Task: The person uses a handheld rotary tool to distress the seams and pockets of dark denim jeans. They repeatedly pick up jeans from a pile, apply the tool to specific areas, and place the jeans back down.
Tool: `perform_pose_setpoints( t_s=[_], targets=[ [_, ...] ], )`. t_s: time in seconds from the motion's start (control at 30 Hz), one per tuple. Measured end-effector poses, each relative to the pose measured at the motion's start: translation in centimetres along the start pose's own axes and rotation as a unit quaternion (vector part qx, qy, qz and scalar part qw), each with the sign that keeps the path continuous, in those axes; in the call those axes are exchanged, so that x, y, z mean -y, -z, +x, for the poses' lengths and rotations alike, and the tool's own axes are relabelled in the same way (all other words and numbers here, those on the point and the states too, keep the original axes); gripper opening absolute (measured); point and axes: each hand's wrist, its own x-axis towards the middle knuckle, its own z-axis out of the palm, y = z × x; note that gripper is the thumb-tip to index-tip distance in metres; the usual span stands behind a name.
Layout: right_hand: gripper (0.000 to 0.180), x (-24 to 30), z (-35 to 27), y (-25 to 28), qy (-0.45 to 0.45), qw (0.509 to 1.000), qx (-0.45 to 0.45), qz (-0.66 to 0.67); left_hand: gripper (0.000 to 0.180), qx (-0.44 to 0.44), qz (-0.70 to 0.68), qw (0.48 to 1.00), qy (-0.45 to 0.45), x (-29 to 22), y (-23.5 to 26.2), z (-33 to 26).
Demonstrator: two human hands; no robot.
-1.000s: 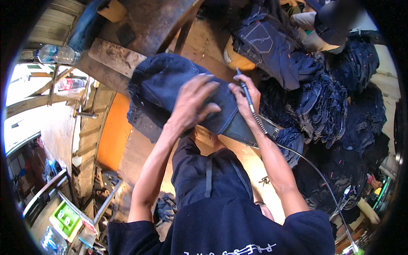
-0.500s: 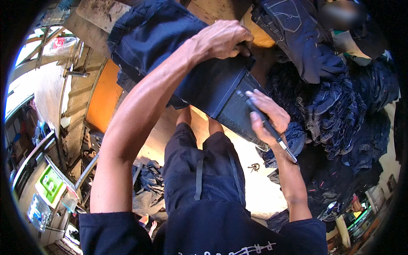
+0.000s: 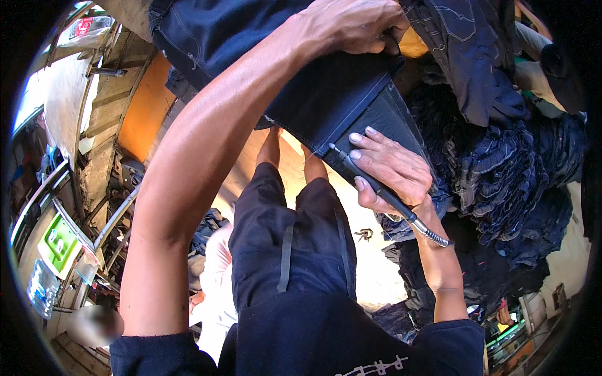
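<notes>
Dark blue denim trousers lie across the upper middle, with a stitched leg hem angled toward me. Up at the top edge, my left hand is closed on the denim at the hem's far end. A flat dark board sticks out past the hem. My right hand holds a slim black pen-shaped handpiece with a metal tip and a coiled spring sleeve at its back end. The tip is by the hem's near corner, where loose threads show. I cannot tell whether it touches the cloth.
A big heap of dark denim fills the right side, with a pocketed denim piece above it. An orange panel stands at left, near a green tray. A person in white is behind me at lower left.
My left hand has shifted up and right with the denim. My right hand has moved left and slightly down, bringing the handpiece tip to the hem's near corner. The person in white has come into view.
</notes>
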Motion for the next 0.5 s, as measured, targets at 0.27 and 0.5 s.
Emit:
perform_pose_setpoints(
  t_s=[0.27, 0.5],
  targets=[
    [0.026, 0.02, 0.07, -0.01, -0.010, 1.000, 0.002, -0.019, 0.021, 0.002, -0.007, 1.000, -0.012, 0.11, 0.17, 0.16],
    [0.025, -0.14, 0.00, 0.04, -0.027, 0.999, -0.016, -0.033, 0.018, 0.031, -0.034, 0.999, 0.008, 0.05, 0.70, 0.36]
  ],
)
